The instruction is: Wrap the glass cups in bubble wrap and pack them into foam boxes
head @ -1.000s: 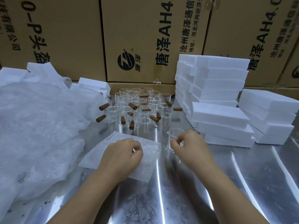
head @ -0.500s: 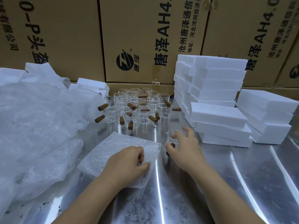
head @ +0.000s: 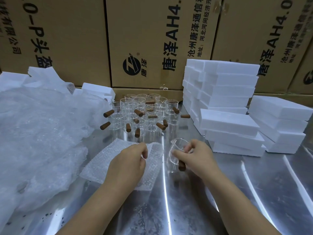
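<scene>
Glass cup in right grip, left grip pinching bubble wrap, shiny metal table, cardboard cartons behind

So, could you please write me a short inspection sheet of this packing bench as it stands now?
Surface: shiny metal table, with dark specks near the front edge.
Job's things: bubble wrap sheet spread on the table; one glass cup with a brown handle, tilted beside it; cluster of unwrapped cups behind; foam boxes stacked at right.
Clutter: loose bubble wrap heap at left.
Grippers: left hand pinches the sheet's far edge; right hand holds the glass cup.
Cables: nothing seen.
Surroundings: printed cardboard cartons stacked behind the table.
</scene>
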